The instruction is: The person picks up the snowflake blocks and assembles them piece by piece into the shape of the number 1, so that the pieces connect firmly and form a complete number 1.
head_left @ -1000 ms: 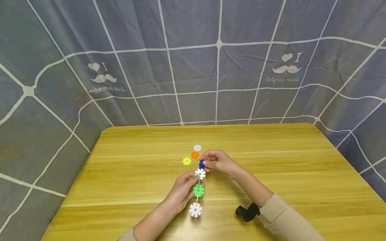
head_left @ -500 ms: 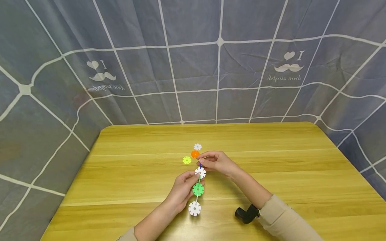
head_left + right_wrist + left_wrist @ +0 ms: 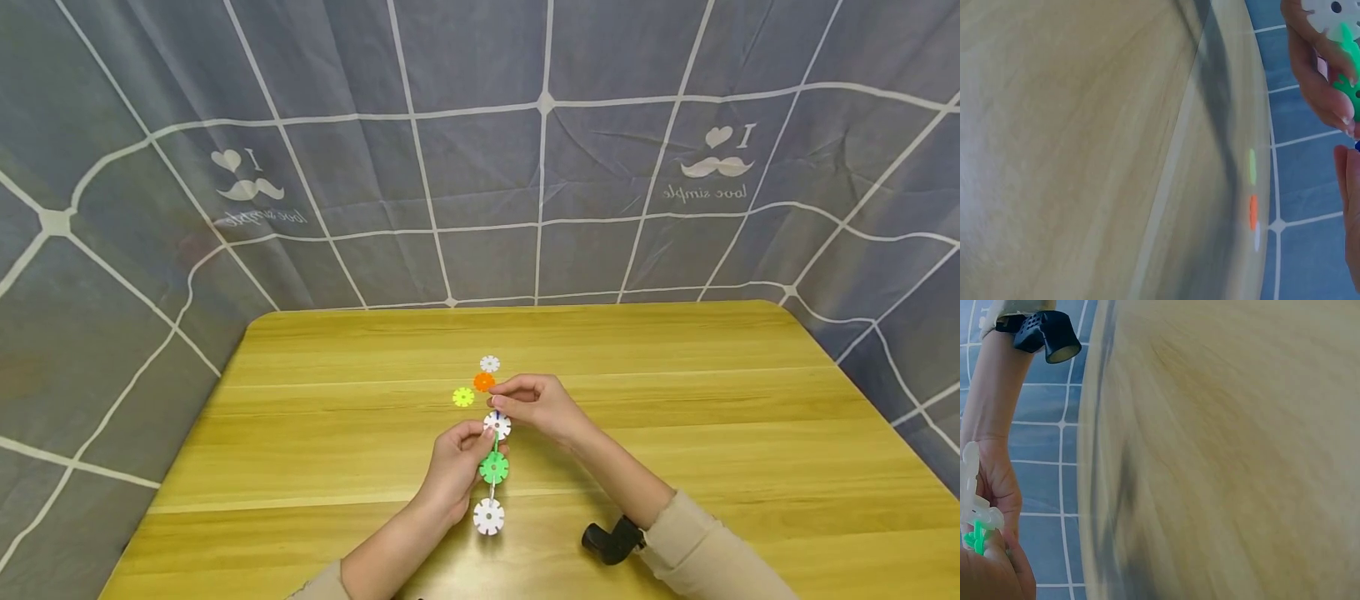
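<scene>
A chain of notched plastic snowflake discs runs toward the person in the head view. My left hand point(image 3: 452, 467) grips it by its upper white disc point(image 3: 502, 422), thumb on the face, other fingers behind. Below that come an edge-on green disc point(image 3: 496, 443), a flat green disc point(image 3: 487, 472), an edge-on white one point(image 3: 492, 490) and a flat white disc point(image 3: 482, 520) at the near end. My right hand point(image 3: 542, 408) pinches a blue disc point(image 3: 497, 415) at the far rim of the upper white disc. The blue disc stands edge-on, mostly hidden by fingers.
Beyond the hands, a loose yellow disc point(image 3: 458, 397), an orange disc point(image 3: 479, 382) and a white disc point(image 3: 485, 365) lie on the wooden table point(image 3: 315, 408). A black wrist camera point(image 3: 613, 542) juts from the right sleeve. A grey-blue patterned curtain point(image 3: 480, 183) surrounds the table's far side.
The blue disc has turned from showing its face to standing edge-on and has come closer to the upper white disc. The left hand keeps its grip; the loose discs stay put.
</scene>
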